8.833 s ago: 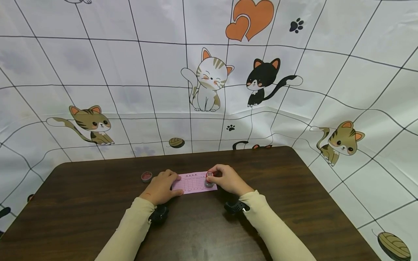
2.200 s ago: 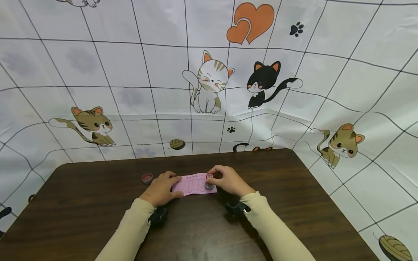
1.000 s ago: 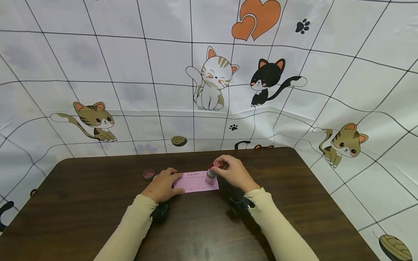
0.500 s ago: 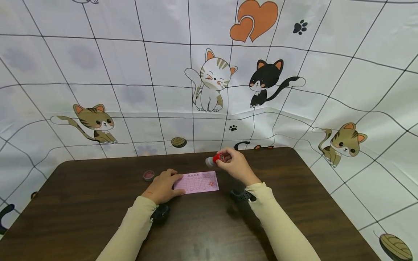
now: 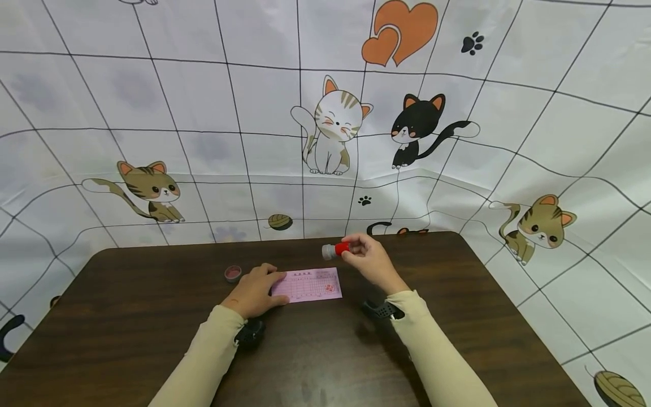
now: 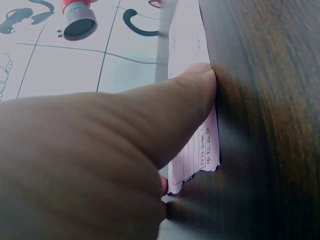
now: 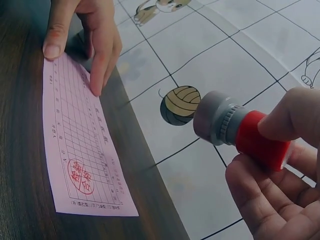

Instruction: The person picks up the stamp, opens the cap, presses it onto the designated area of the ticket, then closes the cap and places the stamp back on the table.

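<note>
A pink printed form (image 5: 307, 284) lies flat on the table, with a round red seal mark (image 7: 80, 176) near its right end. My left hand (image 5: 256, 291) rests on the form's left end; thumb and fingertips press the paper at its edges. In my right hand (image 5: 373, 261) is a stamp (image 5: 335, 250) with a red handle and a grey head, pinched between thumb and fingers. It is held sideways above the table beyond the form, its grey head facing left. The left wrist view shows my thumb (image 6: 192, 95) across the form's edge.
Left of my left hand stands a small round tin of red ink paste (image 5: 233, 274). The dark wooden table (image 5: 152, 316) ends at the back against a white sheet (image 5: 213, 152) printed with cats and grid lines.
My right hand has lifted the stamp off the form, up and away, and turned it from upright to sideways. The red mark is uncovered. My left hand stays on the paper.
</note>
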`<state>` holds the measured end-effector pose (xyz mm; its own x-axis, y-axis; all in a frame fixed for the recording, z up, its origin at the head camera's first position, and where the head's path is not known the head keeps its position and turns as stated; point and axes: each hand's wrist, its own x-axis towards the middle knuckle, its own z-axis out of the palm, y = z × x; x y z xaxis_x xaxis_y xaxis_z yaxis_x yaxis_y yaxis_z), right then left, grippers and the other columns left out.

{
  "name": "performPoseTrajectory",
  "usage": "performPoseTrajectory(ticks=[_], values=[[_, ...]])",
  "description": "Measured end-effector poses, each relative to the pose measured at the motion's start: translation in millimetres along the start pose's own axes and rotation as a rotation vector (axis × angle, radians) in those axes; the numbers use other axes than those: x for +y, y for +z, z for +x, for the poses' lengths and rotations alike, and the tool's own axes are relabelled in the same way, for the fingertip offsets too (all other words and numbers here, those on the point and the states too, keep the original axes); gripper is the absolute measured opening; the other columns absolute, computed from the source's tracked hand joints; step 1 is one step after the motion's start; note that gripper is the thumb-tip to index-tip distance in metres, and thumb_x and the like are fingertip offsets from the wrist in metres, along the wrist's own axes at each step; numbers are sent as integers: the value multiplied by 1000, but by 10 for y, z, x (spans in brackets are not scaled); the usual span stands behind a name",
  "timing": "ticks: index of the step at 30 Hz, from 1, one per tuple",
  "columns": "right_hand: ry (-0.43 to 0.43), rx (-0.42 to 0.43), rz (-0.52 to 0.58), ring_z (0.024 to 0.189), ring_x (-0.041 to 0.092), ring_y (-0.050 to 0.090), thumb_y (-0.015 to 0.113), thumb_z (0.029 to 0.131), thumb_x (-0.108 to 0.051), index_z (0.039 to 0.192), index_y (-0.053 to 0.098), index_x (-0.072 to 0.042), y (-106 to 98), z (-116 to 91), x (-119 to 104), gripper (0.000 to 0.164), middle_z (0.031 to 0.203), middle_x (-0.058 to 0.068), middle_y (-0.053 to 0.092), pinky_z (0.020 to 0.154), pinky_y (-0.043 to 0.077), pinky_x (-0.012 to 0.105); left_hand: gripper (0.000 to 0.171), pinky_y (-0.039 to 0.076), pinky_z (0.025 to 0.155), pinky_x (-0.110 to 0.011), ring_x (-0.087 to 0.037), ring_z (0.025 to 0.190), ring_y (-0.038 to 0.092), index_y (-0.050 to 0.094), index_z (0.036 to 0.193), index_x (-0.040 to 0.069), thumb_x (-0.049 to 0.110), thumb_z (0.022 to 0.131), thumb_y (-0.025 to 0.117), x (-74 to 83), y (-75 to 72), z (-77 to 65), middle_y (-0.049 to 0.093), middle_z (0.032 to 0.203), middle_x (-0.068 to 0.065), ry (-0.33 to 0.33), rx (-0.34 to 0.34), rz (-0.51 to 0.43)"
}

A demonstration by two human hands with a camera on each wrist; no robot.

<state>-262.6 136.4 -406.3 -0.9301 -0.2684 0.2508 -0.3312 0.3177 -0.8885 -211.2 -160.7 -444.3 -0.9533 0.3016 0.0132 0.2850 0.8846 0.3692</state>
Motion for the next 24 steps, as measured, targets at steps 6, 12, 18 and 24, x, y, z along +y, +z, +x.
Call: performPoseTrajectory(ticks=[6,12,18,24], values=[[-29,6,6,95,27,66,71,94,0,123,66,2,-11,12,26,30,111,20,67,79,54,21,65,40,109,-62,-42,134,49,59,146,8,39,93,78,1,-25,-12,52,146,-20,4,-6,-11],[-31,12,-60,93,24,68,73,92,-2,118,70,-1,-41,2,58,27,111,17,70,81,57,27,65,40,110,-62,-42,134,49,59,146,8,39,93,78,12,-33,-16,52,146,-20,3,-3,-10],[-29,-15,-103,89,21,67,74,91,-4,116,70,-3,-35,-4,67,26,107,13,70,78,56,26,64,39,109,-63,-42,133,49,59,146,8,38,92,78,25,-33,-8,53,145,-20,-1,-3,-14],[-66,-16,-77,88,20,64,74,92,-5,118,70,-2,-23,-14,47,27,103,12,69,78,55,25,65,40,109,-62,-41,133,50,60,145,8,38,92,79,23,-25,-12,52,145,-20,-3,-3,-16]])
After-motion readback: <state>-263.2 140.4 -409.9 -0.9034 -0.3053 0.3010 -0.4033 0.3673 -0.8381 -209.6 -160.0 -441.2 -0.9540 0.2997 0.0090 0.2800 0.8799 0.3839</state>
